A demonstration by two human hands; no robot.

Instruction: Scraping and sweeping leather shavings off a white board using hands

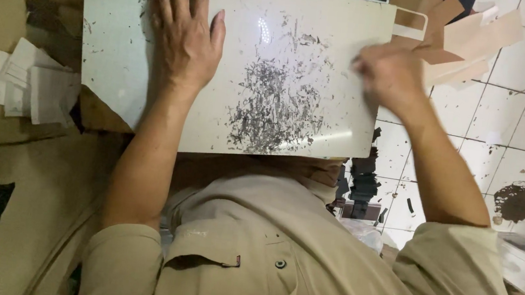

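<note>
Head view, left hand [183, 38] pressed flat, fingers spread, on cream rectangular cutting board [327, 24] scarred with dark knife marks, board on white chipped counter [108, 40], right hand [390, 73] blurred at board's right edge, grip unclear, tan card scraps [469, 39] beyond.

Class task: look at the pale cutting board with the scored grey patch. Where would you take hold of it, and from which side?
Probably the near long edge of the cutting board, from the person's side. It overhangs the white table, so fingers can slip beneath. The left hand presses flat on the far left corner; the blurred right hand is at the right edge.
</note>
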